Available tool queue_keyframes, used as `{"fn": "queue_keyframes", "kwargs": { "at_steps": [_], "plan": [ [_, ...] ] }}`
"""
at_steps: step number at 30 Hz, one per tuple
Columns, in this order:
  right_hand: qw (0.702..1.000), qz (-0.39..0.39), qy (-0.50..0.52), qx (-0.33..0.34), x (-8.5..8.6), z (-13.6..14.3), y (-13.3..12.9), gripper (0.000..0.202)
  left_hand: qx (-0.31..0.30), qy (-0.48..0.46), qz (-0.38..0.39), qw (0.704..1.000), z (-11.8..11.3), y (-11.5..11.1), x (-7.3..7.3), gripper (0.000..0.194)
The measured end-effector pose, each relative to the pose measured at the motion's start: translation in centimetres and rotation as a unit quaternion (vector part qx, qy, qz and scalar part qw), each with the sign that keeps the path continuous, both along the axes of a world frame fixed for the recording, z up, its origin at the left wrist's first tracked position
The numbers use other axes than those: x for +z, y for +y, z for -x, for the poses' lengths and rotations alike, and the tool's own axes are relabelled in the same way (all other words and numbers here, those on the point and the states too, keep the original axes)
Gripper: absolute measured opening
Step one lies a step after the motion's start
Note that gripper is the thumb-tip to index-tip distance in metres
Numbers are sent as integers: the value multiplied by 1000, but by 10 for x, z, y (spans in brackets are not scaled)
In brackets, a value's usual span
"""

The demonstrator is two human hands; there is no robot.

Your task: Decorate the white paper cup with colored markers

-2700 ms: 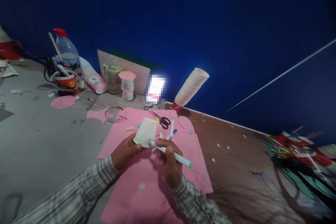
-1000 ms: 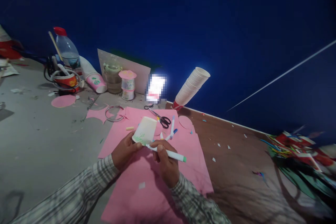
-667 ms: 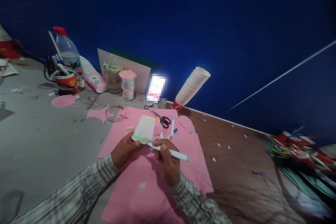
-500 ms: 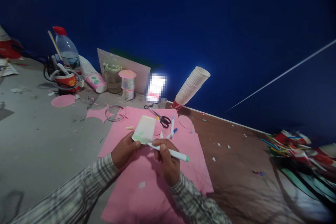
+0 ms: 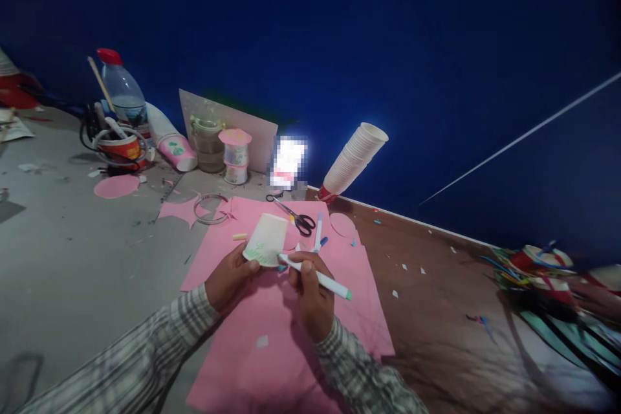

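My left hand [image 5: 231, 279] grips a white paper cup [image 5: 268, 237] by its lower left side, thumb on the near face. Green strokes like grass mark the cup near its rim edge. In my right hand [image 5: 311, 288] is a white marker [image 5: 326, 281] with a green end, its tip at the cup's lower right edge. Both hands are over pink paper [image 5: 272, 369]. Just beyond the cup lie black-handled scissors [image 5: 304, 225] and another marker [image 5: 318, 233].
A tall leaning stack of paper cups [image 5: 354, 158] stands against the blue wall. At the back left are a plastic bottle [image 5: 123, 87], a glass jar [image 5: 207, 142], a decorated cup pair [image 5: 236, 155] and a grey tape ring [image 5: 212, 209]. Paper scraps dot the table.
The marker tip has shifted slightly right along the cup's lower edge with my right hand. My left hand and the cup have hardly moved.
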State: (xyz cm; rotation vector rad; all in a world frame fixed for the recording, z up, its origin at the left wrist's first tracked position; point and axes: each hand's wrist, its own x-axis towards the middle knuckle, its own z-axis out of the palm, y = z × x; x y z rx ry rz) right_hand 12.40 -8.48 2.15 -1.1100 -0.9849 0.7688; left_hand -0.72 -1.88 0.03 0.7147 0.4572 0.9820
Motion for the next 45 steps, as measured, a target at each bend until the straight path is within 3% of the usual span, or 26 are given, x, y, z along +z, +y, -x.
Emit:
{"fn": "queue_keyframes", "kwargs": {
  "at_steps": [14,22,38,45],
  "plan": [
    [998,19,-47,48,3,-2,-2,25,11,-7,1,1000,0,0,-4,39],
    [1000,-3,22,-14,1,1,0,25,2,-2,-7,1000,0,0,-2,41],
    [997,17,-52,47,4,0,-3,24,33,27,2,999,-2,-1,0,44],
    [1000,-1,8,-10,2,2,-1,25,13,11,1,1000,-1,-1,-1,43]
  ]
}}
